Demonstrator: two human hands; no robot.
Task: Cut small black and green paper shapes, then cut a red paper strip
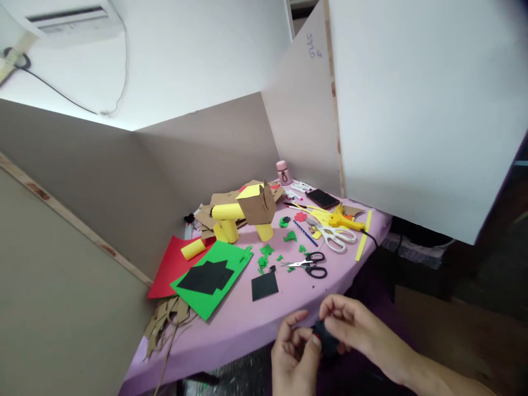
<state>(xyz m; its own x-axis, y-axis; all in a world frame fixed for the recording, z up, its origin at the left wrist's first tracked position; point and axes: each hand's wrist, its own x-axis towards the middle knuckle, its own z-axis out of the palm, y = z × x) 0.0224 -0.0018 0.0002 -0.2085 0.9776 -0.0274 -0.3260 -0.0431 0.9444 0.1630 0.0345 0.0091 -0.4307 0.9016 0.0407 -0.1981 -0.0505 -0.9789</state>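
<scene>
so, dk pc (329,342) in hands (295,352) (355,324), btl (284,175) capped

Worn on my head, the one camera looks forward and down over the table (231,335), my left hand (295,352) and right hand (355,327) close below, the panels (210,137) farther off.

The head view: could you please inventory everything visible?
Model: 1, brown-yellow, centre
Scissors: 2, black, white, right
Glue gun: 1, yellow, right
Phone: 1, black, back
Bottle: 1, pink, back
Pencil: 1, blue, right
Markers: several, white, back
Sheets: 4, green, red, black, front-left
Roll: 1, yellow, left
Cutouts: many, mostly green, centre
Strip: 1, yellow, right
Cardboard: several, brown, back, left
Table: 1, lilac, centre
Partitions: several, greyish, around
Air conditioner: 1, white, top
Held item: 1, dark, bottom
Left hand: 1, bottom
Right hand: 1, bottom
</scene>
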